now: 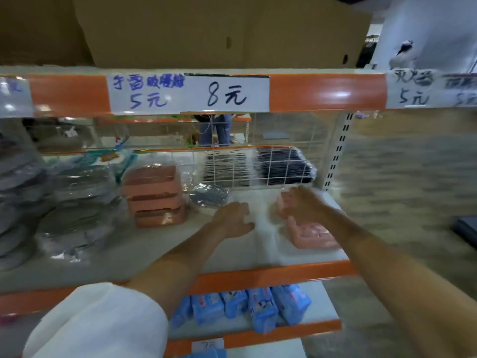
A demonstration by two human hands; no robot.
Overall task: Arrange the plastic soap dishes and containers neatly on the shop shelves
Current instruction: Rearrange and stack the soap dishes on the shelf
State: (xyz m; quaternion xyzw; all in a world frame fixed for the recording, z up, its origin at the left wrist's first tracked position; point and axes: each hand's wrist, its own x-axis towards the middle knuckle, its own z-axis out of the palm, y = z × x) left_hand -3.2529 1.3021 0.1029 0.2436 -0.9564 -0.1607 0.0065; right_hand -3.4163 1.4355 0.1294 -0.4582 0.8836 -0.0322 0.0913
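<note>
Both my hands reach onto the middle shelf [258,254]. My right hand [304,205] lies on a wrapped pink soap dish [282,206] at the shelf's right end; motion blur hides whether the fingers grip it. A second pink soap dish [312,235] lies just in front, under my right wrist. My left hand [232,220] hovers palm down over bare shelf, fingers apart, holding nothing. A stack of pink soap dishes in clear wrap [154,195] stands left of my left hand.
Grey wrapped round items [64,202] fill the shelf's left side. A round clear-wrapped item [209,195] lies behind my left hand. Black packs [281,164] sit beyond a white wire grid [232,151]. Blue packets [253,308] line the shelf below. Cardboard boxes [180,29] stand on top.
</note>
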